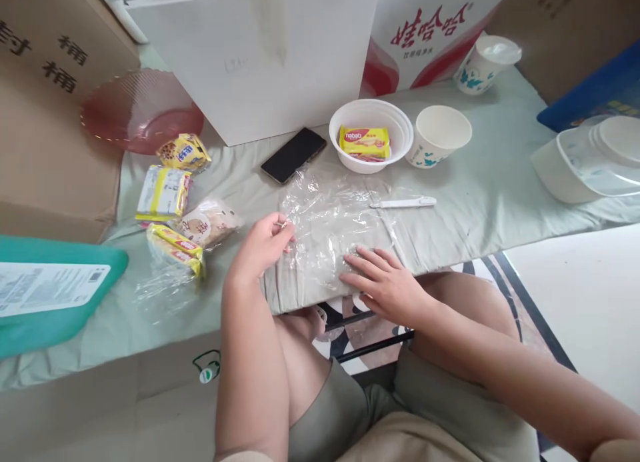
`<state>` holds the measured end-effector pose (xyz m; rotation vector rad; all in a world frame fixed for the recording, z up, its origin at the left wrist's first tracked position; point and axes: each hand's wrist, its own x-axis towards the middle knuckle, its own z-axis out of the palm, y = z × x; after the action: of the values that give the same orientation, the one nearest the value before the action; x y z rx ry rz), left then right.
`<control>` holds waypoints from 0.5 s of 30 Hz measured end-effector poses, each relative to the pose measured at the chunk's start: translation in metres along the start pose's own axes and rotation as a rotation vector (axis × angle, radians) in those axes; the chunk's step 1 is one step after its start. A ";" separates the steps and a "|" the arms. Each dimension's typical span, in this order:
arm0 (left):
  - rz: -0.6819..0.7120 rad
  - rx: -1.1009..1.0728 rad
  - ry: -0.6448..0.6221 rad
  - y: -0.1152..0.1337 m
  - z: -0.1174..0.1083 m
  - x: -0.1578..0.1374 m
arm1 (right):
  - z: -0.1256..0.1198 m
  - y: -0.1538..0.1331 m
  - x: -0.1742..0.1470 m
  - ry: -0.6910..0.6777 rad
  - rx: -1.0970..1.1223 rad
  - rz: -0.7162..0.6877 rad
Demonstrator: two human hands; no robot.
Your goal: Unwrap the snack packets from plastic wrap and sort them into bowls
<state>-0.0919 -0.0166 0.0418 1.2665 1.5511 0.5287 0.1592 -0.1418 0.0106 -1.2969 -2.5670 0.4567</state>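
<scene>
Across the middle of the counter (505, 182), covered in pale green cloth with creases and folds, a clear film (333, 212) lies crumpled and shiny in front of the person. The left hand (260, 247) is at its left edge, fingers pinched closed on the film. The right hand (385, 277) lies palm down on its near right part, fingers open and spread.

A white tool (407, 203) rests at the film's right side. Behind the film are a dark phone (294, 155), a white bowl (343, 157) holding yellow packs (364, 139), and a paper cup (440, 145) just beside the bowl. A second cup (475, 67) stands farther back, and clear tubs (565, 169) sit at the right.

To the left are several snack packs (164, 190), a red bowl (145, 92) and a green jug (55, 249) with a white label. Along the back stand a white box (265, 55), a red-and-white carton (435, 29) and, at either end, brown boxes (55, 129).

Below the front edge, the floor (590, 282) is pale at both sides, with a dark-and-white pattern between the person's legs. A green loop (207, 363) with a round tag shows at left.
</scene>
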 end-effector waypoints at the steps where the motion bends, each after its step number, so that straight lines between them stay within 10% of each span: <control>1: 0.011 -0.017 0.035 0.001 0.001 0.000 | 0.007 0.002 -0.004 0.016 0.002 0.020; 8: 0.032 0.102 0.198 -0.010 -0.007 -0.005 | -0.001 0.017 -0.028 0.318 0.216 0.075; 15: 0.022 -0.034 0.400 -0.028 -0.012 -0.008 | -0.031 0.026 -0.012 0.696 0.456 0.435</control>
<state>-0.1157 -0.0307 0.0264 1.2018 1.8475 0.8595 0.1959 -0.1319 0.0286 -1.4897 -1.5149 0.5092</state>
